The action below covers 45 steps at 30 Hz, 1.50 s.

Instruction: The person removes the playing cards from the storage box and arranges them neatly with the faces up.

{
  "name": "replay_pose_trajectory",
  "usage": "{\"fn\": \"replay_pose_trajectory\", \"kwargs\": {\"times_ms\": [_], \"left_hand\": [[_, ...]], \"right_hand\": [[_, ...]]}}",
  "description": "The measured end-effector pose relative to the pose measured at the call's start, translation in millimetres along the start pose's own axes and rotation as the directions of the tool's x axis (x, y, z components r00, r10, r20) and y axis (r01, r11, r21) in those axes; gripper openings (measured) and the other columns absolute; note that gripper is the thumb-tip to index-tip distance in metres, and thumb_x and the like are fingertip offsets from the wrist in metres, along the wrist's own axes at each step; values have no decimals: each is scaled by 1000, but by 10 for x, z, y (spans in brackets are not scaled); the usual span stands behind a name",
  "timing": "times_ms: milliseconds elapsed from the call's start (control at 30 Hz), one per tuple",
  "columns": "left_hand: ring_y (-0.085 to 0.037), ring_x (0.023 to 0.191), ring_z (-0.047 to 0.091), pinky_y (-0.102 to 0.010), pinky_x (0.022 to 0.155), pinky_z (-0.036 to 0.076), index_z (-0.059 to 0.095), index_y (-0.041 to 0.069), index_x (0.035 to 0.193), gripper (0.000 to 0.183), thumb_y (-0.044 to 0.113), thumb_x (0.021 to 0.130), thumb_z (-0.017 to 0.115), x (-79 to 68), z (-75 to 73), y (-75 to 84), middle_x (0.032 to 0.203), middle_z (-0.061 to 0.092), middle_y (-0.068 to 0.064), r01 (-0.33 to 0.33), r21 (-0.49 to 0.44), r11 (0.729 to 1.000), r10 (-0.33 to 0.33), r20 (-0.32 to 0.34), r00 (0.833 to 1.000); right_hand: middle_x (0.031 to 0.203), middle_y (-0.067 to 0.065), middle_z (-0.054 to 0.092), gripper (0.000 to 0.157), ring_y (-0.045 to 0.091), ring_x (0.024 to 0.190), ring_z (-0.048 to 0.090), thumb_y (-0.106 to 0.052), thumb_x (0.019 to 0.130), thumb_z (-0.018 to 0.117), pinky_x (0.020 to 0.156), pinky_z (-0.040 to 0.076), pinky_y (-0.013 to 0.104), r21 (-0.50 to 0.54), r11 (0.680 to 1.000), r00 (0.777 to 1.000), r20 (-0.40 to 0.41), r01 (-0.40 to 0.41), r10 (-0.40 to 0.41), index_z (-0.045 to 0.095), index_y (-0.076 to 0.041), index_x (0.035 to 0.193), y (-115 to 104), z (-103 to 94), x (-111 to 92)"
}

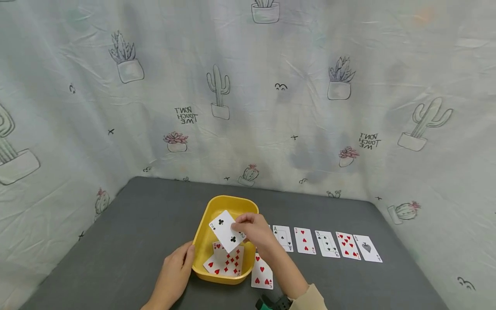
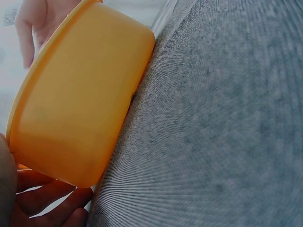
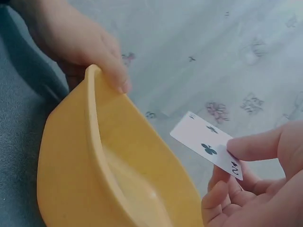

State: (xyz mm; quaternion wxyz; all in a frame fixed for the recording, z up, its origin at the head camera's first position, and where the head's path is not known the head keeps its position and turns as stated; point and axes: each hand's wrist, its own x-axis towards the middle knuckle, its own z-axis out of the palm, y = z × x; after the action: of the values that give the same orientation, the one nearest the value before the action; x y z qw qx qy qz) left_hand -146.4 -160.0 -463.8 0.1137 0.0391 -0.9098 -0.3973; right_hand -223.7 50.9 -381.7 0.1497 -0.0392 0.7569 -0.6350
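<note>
My right hand (image 1: 258, 232) pinches a playing card, the two of clubs (image 1: 226, 230), between thumb and fingers above a yellow plastic tub (image 1: 202, 228). In the right wrist view the card (image 3: 199, 137) is tilted, face showing, over the tub's open side. My left hand (image 1: 174, 269) grips the tub's near left rim, thumb over the edge and fingers against the outer wall, as the left wrist view also shows (image 2: 52, 198). Inside the tub lie overlapping red-suit cards (image 1: 232, 260), a diamonds card on top of hearts.
Right of the tub, face-up cards lie in a row on the dark grey table (image 1: 155, 224), ending with an ace of spades (image 1: 367, 248). One hearts card (image 1: 262, 273) lies nearer, beside the tub. A cactus-print curtain (image 1: 263, 107) hangs behind the table.
</note>
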Motion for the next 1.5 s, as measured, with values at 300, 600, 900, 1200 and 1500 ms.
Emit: {"fn": "replay_pose_trajectory", "kwargs": {"times_ms": [300,600,900,1200,1500], "left_hand": [[-33,120,55,-52,97,44,59,-2,133,45,31,108,41,-19,-13,11,128,61,-17,45,-4,999,-45,27,999],[-33,120,56,-52,97,45,59,-3,132,43,28,108,42,11,-30,24,128,61,-17,30,-10,999,-30,23,999],[-32,119,56,-52,97,45,60,-2,132,42,28,108,42,5,-46,64,127,61,-16,34,-13,999,-34,28,999],[-32,119,56,-52,97,45,59,-3,132,44,29,108,42,32,-37,56,128,61,-16,23,-18,1000,-22,25,999],[-32,120,56,-52,97,45,59,-2,132,43,28,107,43,24,-41,48,128,61,-17,15,-5,1000,-15,16,1000]], "right_hand": [[93,10,68,22,22,81,64,-10,92,69,70,55,32,148,989,995,-93,-11,25,62,4,108,128,-254,-288],[88,10,66,25,20,73,64,-3,89,65,66,55,31,257,966,979,-195,-9,61,55,9,108,386,-637,-475],[79,8,64,22,20,70,62,0,84,70,61,55,34,202,974,975,-171,-105,141,55,7,100,707,-959,-558],[76,9,65,24,21,66,62,0,82,74,61,58,39,76,987,988,-49,-142,146,56,7,96,836,-1330,-594],[76,9,64,21,19,63,64,0,78,77,58,58,37,32,983,984,4,-179,179,61,6,91,1060,-1397,-582]]}}
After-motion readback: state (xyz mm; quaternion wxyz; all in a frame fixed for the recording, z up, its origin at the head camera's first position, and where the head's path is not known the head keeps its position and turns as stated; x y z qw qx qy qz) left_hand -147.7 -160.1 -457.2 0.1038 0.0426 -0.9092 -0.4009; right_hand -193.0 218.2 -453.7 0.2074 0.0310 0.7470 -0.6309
